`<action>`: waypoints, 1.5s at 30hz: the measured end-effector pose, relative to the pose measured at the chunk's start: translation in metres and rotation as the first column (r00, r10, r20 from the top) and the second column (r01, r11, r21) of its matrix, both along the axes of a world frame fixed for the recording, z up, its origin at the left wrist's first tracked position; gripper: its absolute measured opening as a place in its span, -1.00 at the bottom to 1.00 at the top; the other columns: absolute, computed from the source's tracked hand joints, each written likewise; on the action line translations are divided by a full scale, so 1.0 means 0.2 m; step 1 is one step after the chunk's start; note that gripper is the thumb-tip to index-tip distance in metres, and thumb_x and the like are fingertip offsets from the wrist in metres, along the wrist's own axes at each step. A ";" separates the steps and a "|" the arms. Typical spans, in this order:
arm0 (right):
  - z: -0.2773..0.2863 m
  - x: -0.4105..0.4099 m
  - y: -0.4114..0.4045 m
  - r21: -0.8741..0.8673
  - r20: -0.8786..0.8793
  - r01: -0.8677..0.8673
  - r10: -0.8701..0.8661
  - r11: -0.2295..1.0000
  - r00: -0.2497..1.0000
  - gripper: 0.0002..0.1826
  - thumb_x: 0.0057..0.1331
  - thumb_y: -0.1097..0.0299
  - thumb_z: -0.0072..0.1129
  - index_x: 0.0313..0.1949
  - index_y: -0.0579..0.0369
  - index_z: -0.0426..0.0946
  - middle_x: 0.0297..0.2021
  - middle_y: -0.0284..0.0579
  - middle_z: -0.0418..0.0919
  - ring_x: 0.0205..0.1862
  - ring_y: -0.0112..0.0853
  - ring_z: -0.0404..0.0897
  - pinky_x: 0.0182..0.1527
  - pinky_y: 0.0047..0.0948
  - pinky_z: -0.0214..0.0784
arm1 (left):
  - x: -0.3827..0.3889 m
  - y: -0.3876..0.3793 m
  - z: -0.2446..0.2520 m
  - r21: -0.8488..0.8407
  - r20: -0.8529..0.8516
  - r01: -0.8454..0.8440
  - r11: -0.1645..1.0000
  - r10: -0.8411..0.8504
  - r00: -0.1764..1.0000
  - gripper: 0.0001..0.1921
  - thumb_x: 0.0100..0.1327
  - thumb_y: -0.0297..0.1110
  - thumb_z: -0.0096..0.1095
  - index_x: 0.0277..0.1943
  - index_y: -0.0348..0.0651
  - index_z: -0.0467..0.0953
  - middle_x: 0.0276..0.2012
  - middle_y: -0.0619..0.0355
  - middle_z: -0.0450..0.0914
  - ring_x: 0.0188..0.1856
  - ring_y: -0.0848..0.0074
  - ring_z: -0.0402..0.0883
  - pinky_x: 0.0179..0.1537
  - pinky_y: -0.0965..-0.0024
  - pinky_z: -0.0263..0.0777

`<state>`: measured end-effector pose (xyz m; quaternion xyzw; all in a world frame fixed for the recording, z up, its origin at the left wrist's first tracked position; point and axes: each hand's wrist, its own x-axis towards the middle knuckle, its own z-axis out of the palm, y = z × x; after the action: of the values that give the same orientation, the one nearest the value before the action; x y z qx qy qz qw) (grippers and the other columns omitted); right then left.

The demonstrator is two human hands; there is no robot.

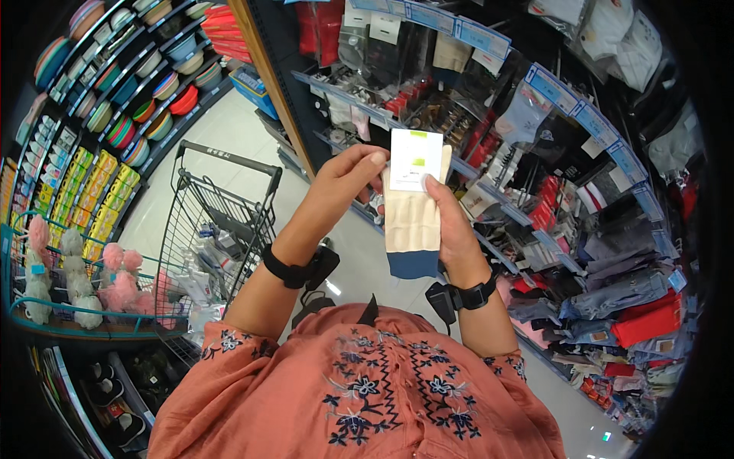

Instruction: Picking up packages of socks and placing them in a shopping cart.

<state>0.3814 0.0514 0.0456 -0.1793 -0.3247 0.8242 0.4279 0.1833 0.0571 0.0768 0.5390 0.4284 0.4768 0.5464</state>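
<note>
My right hand (456, 221) holds a pair of cream socks (413, 221) with a dark blue end pointing towards me. Its thumb presses on the lower right corner of a white card label (410, 158), which bears green patches and writing. At the left edge of the socks, beside the label, is my left hand (354, 172). Its thumb and fingers are bent together there, and some fingertips are partly hidden behind the socks.
A wire shopping cart (221, 198) with plastic-wrapped packets (215, 264) stands to my left. Racks of packaged socks (522, 115) and folded jeans (616, 295) curve along the right. Stacked bowls (166, 86) fill shelves at far left, above a teal-railed stand (109, 301) holding fluffy pink and white items.
</note>
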 end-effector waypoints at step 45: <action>0.17 0.06 0.57 0.745 0.422 0.123 -0.607 0.656 0.674 -0.70 0.45 0.38 0.02 0.08 0.29 0.49 -0.12 -0.15 0.51 -0.14 -0.47 0.56 -0.10 -0.53 0.41 | 0.25 0.89 -0.44 0.034 0.898 0.677 0.735 -0.321 0.302 -0.59 0.49 -0.10 -0.03 0.17 -0.26 0.42 -0.02 0.04 0.58 -0.04 0.36 0.61 -0.03 0.34 0.53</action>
<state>0.3934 0.1650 0.0794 -0.3512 -0.6729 0.4265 0.4919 0.2338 0.2348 -0.0111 0.2246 -0.0207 0.3938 0.8911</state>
